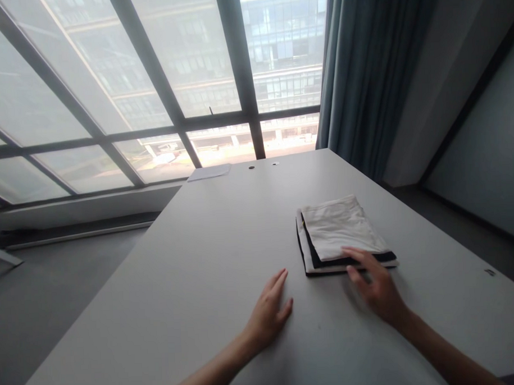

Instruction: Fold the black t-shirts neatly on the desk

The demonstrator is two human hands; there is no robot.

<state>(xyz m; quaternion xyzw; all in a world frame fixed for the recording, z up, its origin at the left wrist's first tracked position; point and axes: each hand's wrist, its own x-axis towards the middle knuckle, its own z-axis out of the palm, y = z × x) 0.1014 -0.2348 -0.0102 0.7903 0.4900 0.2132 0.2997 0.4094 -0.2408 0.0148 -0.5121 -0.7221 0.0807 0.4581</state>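
Observation:
A small stack of folded cloths [338, 229] lies on the grey table [209, 261], right of centre; a white piece is on top, with a black and another light piece under it. My right hand [376, 284] rests at the stack's near edge, fingers spread and touching the lower layers. It grips nothing. My left hand [269, 310] lies flat on the bare tabletop to the left of the stack, fingers together, palm down, holding nothing.
A flat white sheet [209, 172] lies at the table's far edge, beside two small holes [251, 167]. Large windows [152, 78] fill the back, and a blue-grey curtain [371, 70] hangs at the right. Grey floor lies left of the table.

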